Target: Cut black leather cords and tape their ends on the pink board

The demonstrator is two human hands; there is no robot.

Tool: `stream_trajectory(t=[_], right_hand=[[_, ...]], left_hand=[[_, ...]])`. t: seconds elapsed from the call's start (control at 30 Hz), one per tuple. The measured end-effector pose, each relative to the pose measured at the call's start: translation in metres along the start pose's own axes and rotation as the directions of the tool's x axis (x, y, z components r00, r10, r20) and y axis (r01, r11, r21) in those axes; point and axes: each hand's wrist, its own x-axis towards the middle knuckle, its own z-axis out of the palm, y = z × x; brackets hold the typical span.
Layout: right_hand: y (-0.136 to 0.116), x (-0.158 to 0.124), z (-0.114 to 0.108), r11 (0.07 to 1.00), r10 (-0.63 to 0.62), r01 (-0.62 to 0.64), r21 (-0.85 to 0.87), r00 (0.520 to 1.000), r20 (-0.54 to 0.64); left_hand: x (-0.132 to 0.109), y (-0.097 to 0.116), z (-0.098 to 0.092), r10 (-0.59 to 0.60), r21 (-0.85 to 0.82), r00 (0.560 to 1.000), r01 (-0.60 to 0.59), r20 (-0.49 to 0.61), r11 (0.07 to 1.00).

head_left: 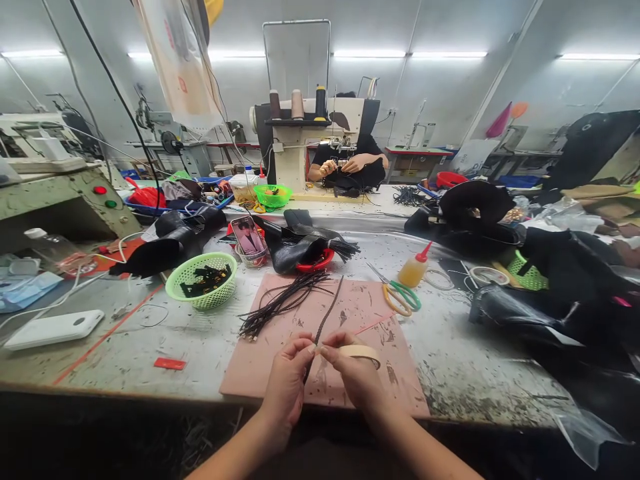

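Observation:
Over a pinkish board (350, 300), my left hand (287, 373) pinches a thin black braided cord (331, 308) near its middle. Its far end stretches away across the board; the near part runs down beside my left palm. Close against it, my right hand (355, 373) has thumb and forefinger pressed together at the cord, with a roll of cream masking tape (367, 353) held at that hand. A small pale bit shows between the fingertips, too small to make out fully. Left of the cord lies a bundle of similar black cords (280, 303) with pale ends.
Orange-and-green scissors (403, 298) and a glue bottle (416, 265) lie to the right. A green basket (200, 293) of small black pieces stands left, near a propped phone (249, 237). Black leather pieces (530, 320) crowd the right. Across the table, a person works at a sewing machine (287, 143).

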Motion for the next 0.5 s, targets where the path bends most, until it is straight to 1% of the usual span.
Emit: stream_trajectory(t=[0.17,0.23,0.3,0.37,0.43,0.5], right_hand=[[-0.004,0.000,0.001,1.000,0.016,-0.016,-0.001,1.000,0.011],[-0.004,0.001,0.000,0.999,0.039,-0.040,0.011,0.999,0.028],[-0.004,0.003,-0.002,0.997,0.063,-0.065,0.036,0.997,0.044],[-0.003,0.004,-0.004,0.994,0.103,-0.106,0.040,0.992,0.072],[-0.003,0.005,-0.007,0.990,0.138,-0.139,-0.001,0.985,0.099],[-0.005,0.005,-0.009,0.988,0.148,-0.143,-0.050,0.983,0.113]], left_hand=[[0.000,-0.002,-0.002,0.019,0.060,0.999,-0.021,0.037,0.998],[0.001,-0.002,-0.003,0.035,0.116,0.998,-0.041,0.052,0.992],[0.002,-0.001,-0.005,0.084,0.208,0.993,-0.099,0.081,0.973],[0.004,0.002,-0.009,0.162,0.339,0.975,-0.205,0.152,0.918],[0.006,0.007,-0.013,0.223,0.460,0.939,-0.325,0.263,0.826],[0.008,0.012,-0.016,0.224,0.514,0.897,-0.407,0.381,0.755]])
